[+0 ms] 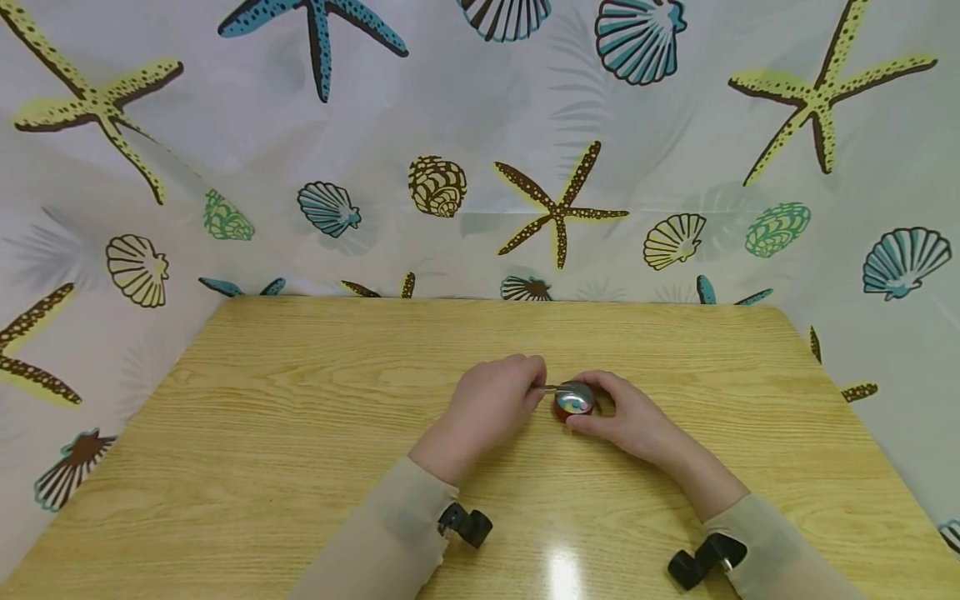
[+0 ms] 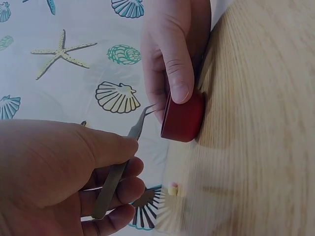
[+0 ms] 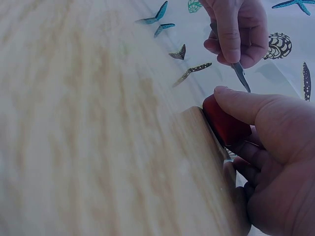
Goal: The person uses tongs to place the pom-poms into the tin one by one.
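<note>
My left hand (image 1: 495,396) pinches a pair of metal tweezers (image 2: 116,179) between thumb and fingers. Their bent, narrow tips point at the mouth of a small red cup (image 2: 186,118), with a slight gap between the two tips and nothing visible there. My right hand (image 1: 626,417) grips the cup at its sides, thumb on the near side and fingers round the far side; the cup stands upright on the wooden table. From the head view its inside looks shiny, with small blue, yellow and pink pieces at the bottom. The tweezers cross over its left rim there.
The wooden table (image 1: 300,433) extends around both hands. Behind and beside it hangs a white cloth (image 1: 465,108) printed with starfish and shells. A tiny pink and yellow piece (image 2: 173,189) shows near the cup in the left wrist view. Black mounts (image 1: 467,525) sit on both sleeves.
</note>
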A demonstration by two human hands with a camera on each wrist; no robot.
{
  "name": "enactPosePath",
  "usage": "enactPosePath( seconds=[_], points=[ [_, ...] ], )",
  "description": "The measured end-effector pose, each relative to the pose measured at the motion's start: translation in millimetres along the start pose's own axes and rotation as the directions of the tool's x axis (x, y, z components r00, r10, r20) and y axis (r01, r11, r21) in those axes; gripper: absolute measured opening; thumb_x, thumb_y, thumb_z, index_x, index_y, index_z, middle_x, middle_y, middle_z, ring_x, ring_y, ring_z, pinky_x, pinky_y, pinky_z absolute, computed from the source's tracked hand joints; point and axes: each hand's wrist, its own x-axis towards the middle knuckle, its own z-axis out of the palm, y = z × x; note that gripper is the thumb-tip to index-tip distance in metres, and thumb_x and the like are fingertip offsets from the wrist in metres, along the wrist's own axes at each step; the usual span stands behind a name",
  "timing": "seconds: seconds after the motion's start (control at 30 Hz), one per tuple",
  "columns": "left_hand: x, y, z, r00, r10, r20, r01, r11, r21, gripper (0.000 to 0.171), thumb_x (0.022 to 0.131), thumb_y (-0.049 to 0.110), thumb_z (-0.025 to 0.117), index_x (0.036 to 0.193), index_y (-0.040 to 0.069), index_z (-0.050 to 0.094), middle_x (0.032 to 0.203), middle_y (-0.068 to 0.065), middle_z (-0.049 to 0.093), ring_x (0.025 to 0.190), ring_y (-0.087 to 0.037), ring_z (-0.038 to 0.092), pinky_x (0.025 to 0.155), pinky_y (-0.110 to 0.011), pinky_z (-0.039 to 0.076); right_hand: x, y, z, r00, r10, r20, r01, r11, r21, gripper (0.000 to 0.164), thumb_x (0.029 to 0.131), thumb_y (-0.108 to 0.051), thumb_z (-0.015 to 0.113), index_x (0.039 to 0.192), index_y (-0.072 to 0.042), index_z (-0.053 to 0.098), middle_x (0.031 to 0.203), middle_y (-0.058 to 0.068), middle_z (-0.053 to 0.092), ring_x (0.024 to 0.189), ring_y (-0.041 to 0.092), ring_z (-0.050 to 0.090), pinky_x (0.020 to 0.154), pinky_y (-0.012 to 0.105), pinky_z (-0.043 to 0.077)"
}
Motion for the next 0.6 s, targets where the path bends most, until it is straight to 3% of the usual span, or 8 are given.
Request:
enactPosePath(
  seconds=[0.33, 0.6],
  points=[
    [-1.1, -7.9, -2.7, 0.999, -0.027, -0.040, 0.027, 1.000, -0.016, 0.006, 0.110, 0.022, 0.073, 0.107, 0.017, 0.070, 0.094, 0.003, 0.067, 0.077, -0.015, 0.061, 0.073, -0.036, 0.054, 0.5, 1.7, 0.2, 1.000, -0.011, 0.002, 0.011, 1.000, -0.001, 0.057, 0.100, -0.032, 0.087, 0.148, -0.013, 0.063, 0.144, 0.009, 0.065, 0.141, 0.033, 0.055, 0.122, 0.060, 0.035],
    [0.7, -20.8, -3.6, 0.989, -0.113, -0.096, 0.111, 0.993, -0.027, 0.008, 0.111, 0.023, 0.072, 0.105, 0.018, 0.070, 0.093, 0.003, 0.067, 0.077, -0.015, 0.062, 0.070, -0.037, 0.055, 1.0, 2.7, 0.4, 1.000, -0.019, 0.001, 0.019, 1.000, -0.003, 0.057, 0.100, -0.033, 0.086, 0.148, -0.012, 0.063, 0.144, 0.009, 0.065, 0.141, 0.033, 0.055, 0.121, 0.060, 0.035]
  ],
)
